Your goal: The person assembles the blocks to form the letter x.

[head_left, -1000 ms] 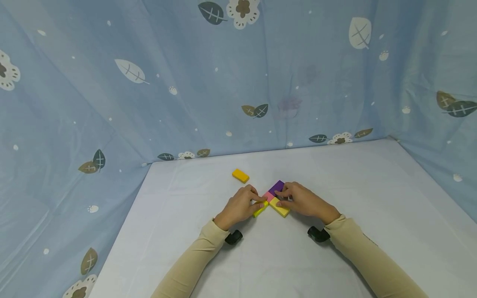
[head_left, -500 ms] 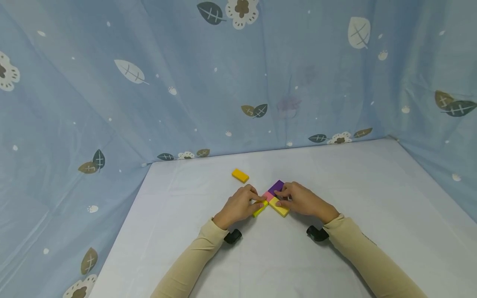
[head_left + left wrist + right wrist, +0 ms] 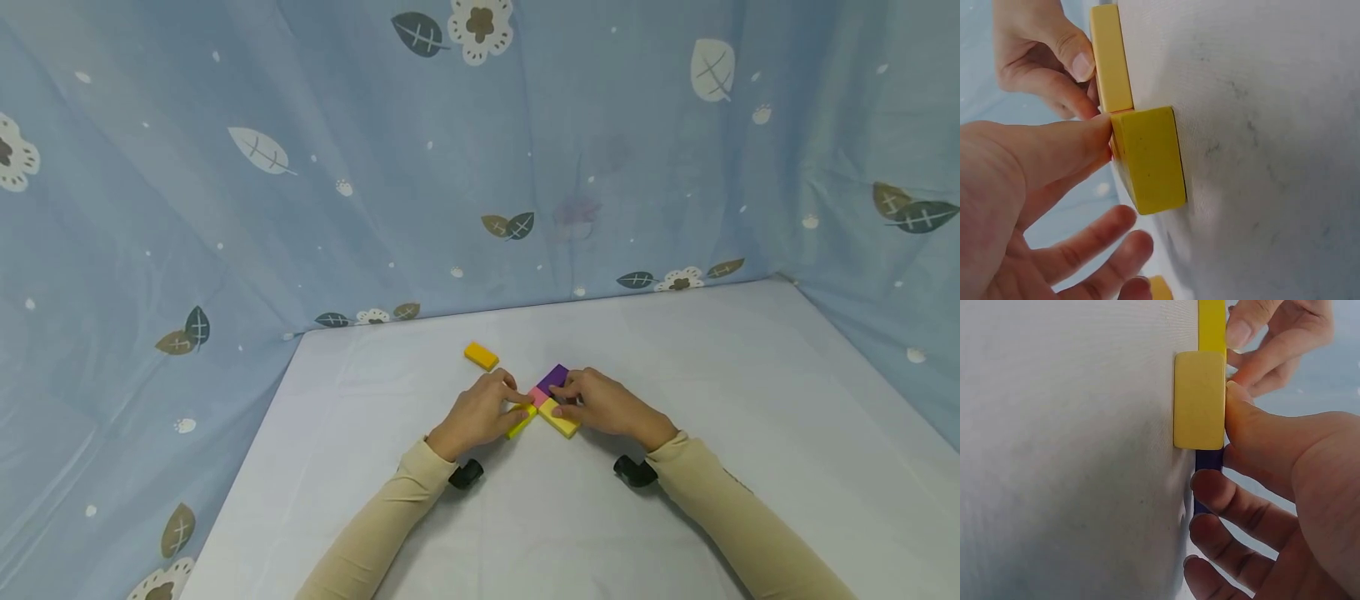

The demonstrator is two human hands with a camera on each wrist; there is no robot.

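Note:
Four-way touching blocks lie flat mid-table in the head view: a bright yellow block (image 3: 519, 425), a pale yellow block (image 3: 562, 422), a pink block (image 3: 537, 396) and a purple block (image 3: 552, 377). My left hand (image 3: 478, 415) rests its thumb on top of the bright yellow block, its index fingertip at the pink one. With its thumb, my right hand (image 3: 613, 407) presses the pale yellow block; its index finger touches the purple block. Both wrist views show the thumbs on the blocks' upper faces and the other fingers apart. The hands partly cover the blocks.
A separate orange-yellow block (image 3: 481, 356) lies behind my left hand. The white table (image 3: 555, 517) ends at a blue patterned curtain (image 3: 420, 225) at the back and sides. A black wrist camera (image 3: 467, 474) hangs under the left wrist, another black camera (image 3: 635, 472) under the right.
The head view has shifted very slightly. Both hands keep their places on the blocks, and no block visibly moves.

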